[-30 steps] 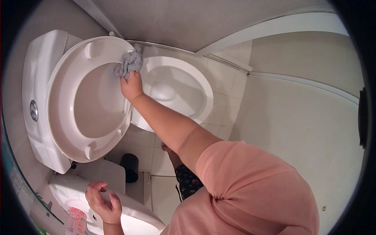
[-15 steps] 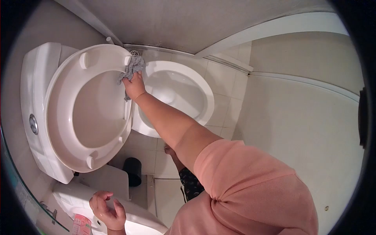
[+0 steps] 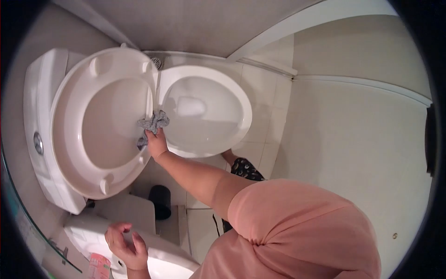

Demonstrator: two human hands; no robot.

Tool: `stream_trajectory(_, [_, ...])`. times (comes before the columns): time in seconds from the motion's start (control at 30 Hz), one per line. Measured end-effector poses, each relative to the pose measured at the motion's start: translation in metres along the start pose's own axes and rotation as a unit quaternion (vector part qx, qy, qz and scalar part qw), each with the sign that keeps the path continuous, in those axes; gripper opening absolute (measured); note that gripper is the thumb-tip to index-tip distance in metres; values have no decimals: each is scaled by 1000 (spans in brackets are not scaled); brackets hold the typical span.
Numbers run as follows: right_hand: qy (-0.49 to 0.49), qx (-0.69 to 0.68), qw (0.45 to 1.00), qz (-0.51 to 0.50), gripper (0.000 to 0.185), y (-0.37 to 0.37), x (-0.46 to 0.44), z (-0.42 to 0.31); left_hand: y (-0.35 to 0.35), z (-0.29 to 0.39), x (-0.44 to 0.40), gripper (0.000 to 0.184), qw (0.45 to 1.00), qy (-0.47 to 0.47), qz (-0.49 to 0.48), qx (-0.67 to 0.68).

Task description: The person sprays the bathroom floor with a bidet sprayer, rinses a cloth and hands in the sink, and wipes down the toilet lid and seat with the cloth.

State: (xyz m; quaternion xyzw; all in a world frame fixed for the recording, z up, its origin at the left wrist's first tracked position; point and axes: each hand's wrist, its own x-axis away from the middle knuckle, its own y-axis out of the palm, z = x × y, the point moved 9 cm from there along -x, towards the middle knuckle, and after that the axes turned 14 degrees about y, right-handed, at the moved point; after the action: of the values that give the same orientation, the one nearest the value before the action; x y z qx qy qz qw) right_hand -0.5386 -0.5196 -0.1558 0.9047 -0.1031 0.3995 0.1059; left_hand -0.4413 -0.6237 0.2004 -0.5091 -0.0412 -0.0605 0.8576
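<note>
A grey cloth (image 3: pixel 155 122) is bunched in my right hand (image 3: pixel 157 142), at the hinge side between the raised toilet seat (image 3: pixel 69 135) and the white toilet bowl (image 3: pixel 246 109). Part of the cloth hangs against the seat's lower edge. My fingers are partly hidden by the cloth. Above the white sink (image 3: pixel 162 253) at the lower left, my left hand (image 3: pixel 126 246) is empty, its fingers curved and apart. Under it, a pink and white container (image 3: pixel 98 266) is partly visible.
The white tank (image 3: pixel 44 135) with a round flush button stands at the left. A black bin (image 3: pixel 160 202) is on the tiled floor below the seat. A floor drain (image 3: pixel 156 62) lies behind the bowl; a glass edge (image 3: pixel 28 223) curves at the lower left.
My right hand has moved down along the hinge side with the cloth, from the bowl's far end to its nearer part. My left hand has stayed over the sink. The leg has shifted right.
</note>
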Motion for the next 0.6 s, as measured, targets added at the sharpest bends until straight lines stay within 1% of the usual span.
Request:
stream_trajectory(0.07, [22, -24, 999, -2, 40, 0, 24, 15, -2, 0, 2, 22, 1000, 4, 26, 7])
stream_trajectory(0.1, [60, -33, 998, 9, 39, -2, 34, 23, -1, 0, 2, 22, 1000, -1, 25, 3])
stream_trajectory(0.13, [65, -33, 997, 5, 39, -5, 43, 20, -2, 2, 1, 21, 1000, 2, 26, 1])
stream_trajectory(0.2, [178, -38, 983, -24, 37, -14, 59, 30, -3, 5, 1, 19, 999, 2, 32, -5])
stream_trajectory(0.23, [145, 14, 986, -75, 35, -14, 66, 27, -4, 6, 1, 16, 999, 5, 41, 2])
stream_trajectory(0.27, [144, 14, 986, -78, 35, -14, 82, 24, -6, 7, 1, 14, 998, 9, 53, 10])
stream_trajectory(0.3, [-21, 75, 993, -87, 36, -7, 106, -6, -7, 7, 1, 14, 998, 8, 58, 8])
stream_trajectory(0.33, [-185, 131, 970, -92, 38, 2, 140, -37, -8, 6, 2, 13, 998, 10, 60, 7])
stream_trajectory(0.4, [-160, 178, 928, -287, 48, 42, 195, -55, -7, 5, 4, 12, 998, 15, 60, 9])
stream_trajectory(0.47, [-321, 91, 916, -224, 50, 63, 241, -101, -8, 8, 3, 11, 995, 46, 79, 47])
stream_trajectory(0.5, [-322, 94, 916, -219, 50, 80, 234, -90, -6, 10, 2, 11, 994, 50, 78, 51])
stream_trajectory(0.53, [-449, 136, 878, -94, 48, 84, 238, -88, -7, 11, 2, 10, 994, 48, 85, 47])
stream_trajectory(0.57, [-561, 172, 809, 33, 46, 80, 252, -91, -8, 11, 3, 9, 994, 44, 93, 41])
stream_trajectory(0.6, [-560, 174, 809, 34, 46, 80, 248, -84, -6, 11, 4, 9, 994, 44, 92, 43])
